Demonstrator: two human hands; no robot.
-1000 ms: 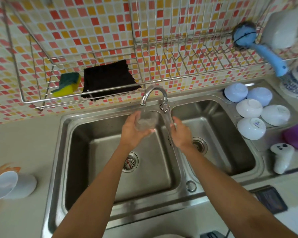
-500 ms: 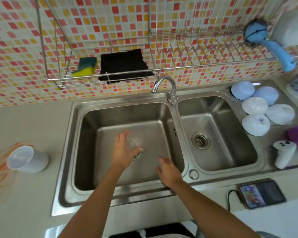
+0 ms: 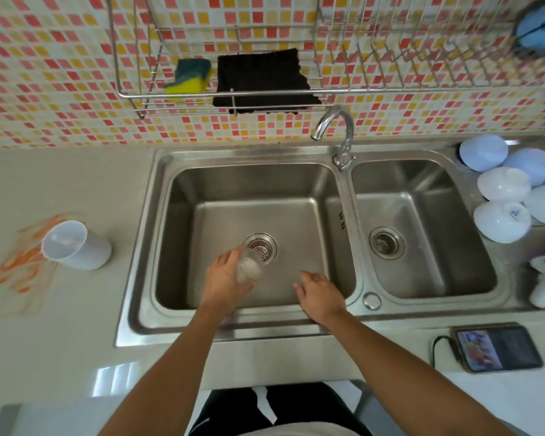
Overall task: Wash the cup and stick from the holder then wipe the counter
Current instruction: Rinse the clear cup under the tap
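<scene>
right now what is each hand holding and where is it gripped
The left hand holds a clear cup by its side wall, fingers wrapped around it, over the left basin. The right hand is open and holds nothing.

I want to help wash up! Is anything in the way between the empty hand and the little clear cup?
Nothing visible is in the way. The left hand already holds the clear cup over the left sink basin, near the drain. The right hand is open beside it, with only bare basin between them.
</scene>
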